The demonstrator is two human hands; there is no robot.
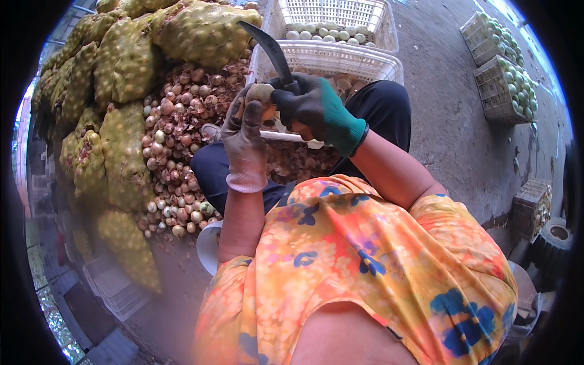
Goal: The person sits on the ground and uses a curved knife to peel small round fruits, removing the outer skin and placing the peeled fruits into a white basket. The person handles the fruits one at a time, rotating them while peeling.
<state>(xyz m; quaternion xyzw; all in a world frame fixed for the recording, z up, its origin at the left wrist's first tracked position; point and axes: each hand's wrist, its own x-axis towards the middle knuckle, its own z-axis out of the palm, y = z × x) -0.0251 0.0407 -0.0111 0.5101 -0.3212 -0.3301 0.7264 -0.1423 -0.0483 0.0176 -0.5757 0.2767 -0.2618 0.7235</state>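
Observation:
My left hand (246, 132), in a soiled white-cuffed glove, grips a brown onion (261, 94) in front of me. In a green glove with a dark palm, my right hand (315, 109) holds a knife with a curved dark blade (273, 51). The blade points up and to the left, away from me, and the knuckles of that hand are against the onion's right side. Below both hands is a white plastic crate (328, 50) with onion skins inside. Most of the knife's handle is hidden in the right fist.
Loose onions (175, 123) and dry skins spread at left, beside full yellow mesh sacks (125, 59). A second white crate (388, 23) ahead holds pale peeled onions (331, 33). Filled crates (490, 86) stand on the concrete floor (447, 91) at right. A white bucket (210, 246) sits near my left arm.

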